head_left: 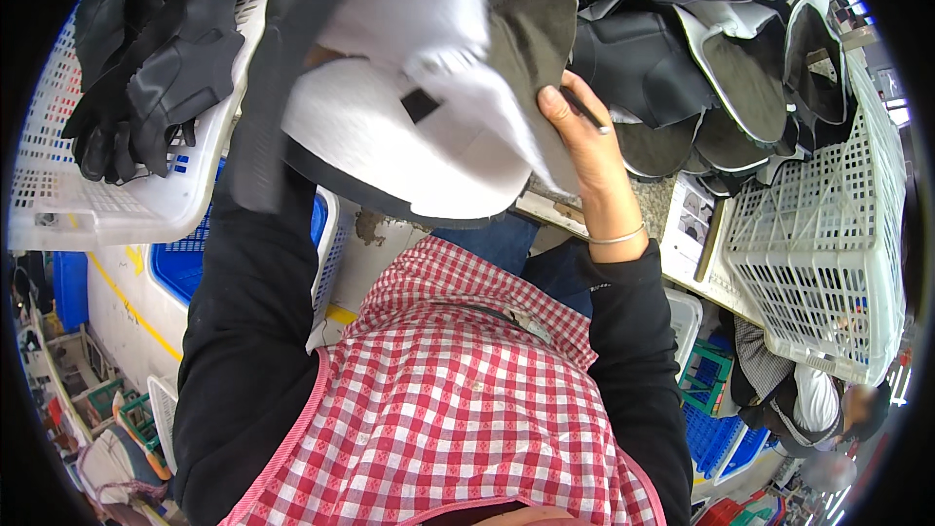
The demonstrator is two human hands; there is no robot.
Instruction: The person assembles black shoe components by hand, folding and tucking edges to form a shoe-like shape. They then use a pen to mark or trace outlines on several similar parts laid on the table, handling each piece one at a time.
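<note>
Large in the middle hangs a shoe upper with a white backing, a black edge and a small black square, partly blurred. Next to it is a dark grey plush lining piece; whether the two are joined I cannot tell. My right hand is closed at the lining's right edge, thumb against it. A thin dark pen-like tool with a metallic tip lies between its fingers. My left arm reaches up behind the upper, which hides the left hand's fingers.
A white perforated basket at left holds black upper pieces. Grey-lined uppers are piled at the right beside another white basket. A printed sheet lies on the table. A person is at lower right.
</note>
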